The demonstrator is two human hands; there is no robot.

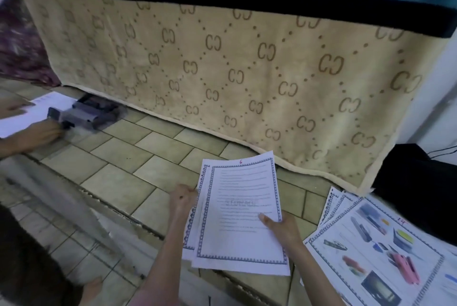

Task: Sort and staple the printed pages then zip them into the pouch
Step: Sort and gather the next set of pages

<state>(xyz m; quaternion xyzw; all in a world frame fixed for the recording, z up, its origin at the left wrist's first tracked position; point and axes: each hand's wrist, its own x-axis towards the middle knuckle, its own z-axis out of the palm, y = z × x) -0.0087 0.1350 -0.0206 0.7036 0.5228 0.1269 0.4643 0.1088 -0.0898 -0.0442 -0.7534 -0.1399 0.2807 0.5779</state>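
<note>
**Inspector A:** Evidently the work is at the sorting stage. The left hand (181,198) pinches the left edge of a small sheaf of white printed pages with blue patterned borders (238,216), held above the beige tiled floor (138,157) in the near centre. The right hand (282,227) holds the sheaf's lower right corner, thumb lying on the top sheet. That sheet bears a red handwritten "6" at its head.

**Inspector B:** And the remainder?

**Inspector A:** A fanned pile of bordered pages with colour pictures (378,251) lies on the floor at near right, its top sheet marked in red, seemingly "14". I judge it unsorted or awaiting its turn. No staple is visible in the held sheaf; its edges are staggered, not squared.

**Inspector B:** Stapler? Pouch?

**Inspector A:** A blurred grey device (84,114) sits at far left on a white sheet (29,117), with another person's hand (40,134) against it. It may be a stapler; I cannot confirm. No pouch is identifiable. Stapling and zipping both appear outstanding.

**Inspector B:** Background?

**Inspector A:** A beige monogram-patterned blanket (247,58) hangs behind.
</note>
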